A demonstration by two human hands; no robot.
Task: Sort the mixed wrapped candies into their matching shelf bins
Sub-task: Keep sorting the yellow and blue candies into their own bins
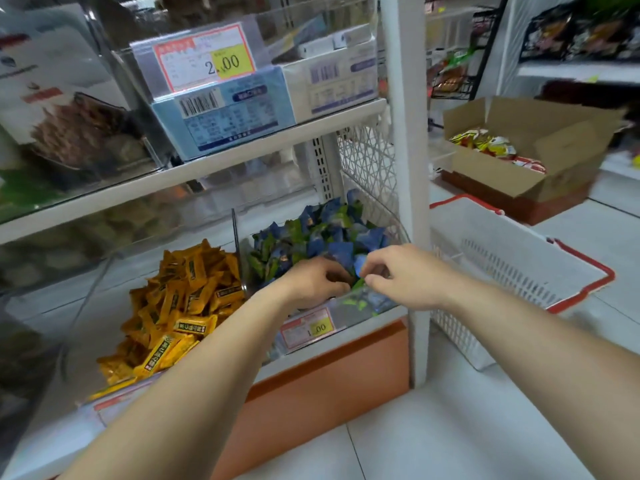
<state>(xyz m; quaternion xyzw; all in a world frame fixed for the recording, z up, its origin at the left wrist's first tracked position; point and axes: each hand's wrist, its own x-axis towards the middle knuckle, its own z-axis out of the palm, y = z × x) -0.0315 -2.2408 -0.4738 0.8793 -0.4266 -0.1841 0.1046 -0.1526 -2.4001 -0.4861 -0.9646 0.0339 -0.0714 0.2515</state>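
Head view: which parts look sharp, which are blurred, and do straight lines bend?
In the head view the yellow candies are fairly sharp; the upper price tag and the cardboard box are smeared; the white post leans, as a wide lens gives; light is even, without hard shadows.

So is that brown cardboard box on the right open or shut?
Open: the brown cardboard box has its flaps folded back, and red and yellow snack packets show inside.

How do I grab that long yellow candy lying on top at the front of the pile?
Pinch the yellow candy across its narrow middle, coming straight down from above. It lies flat and slanted on top of the yellow pile, so both long sides look free for your fingers.
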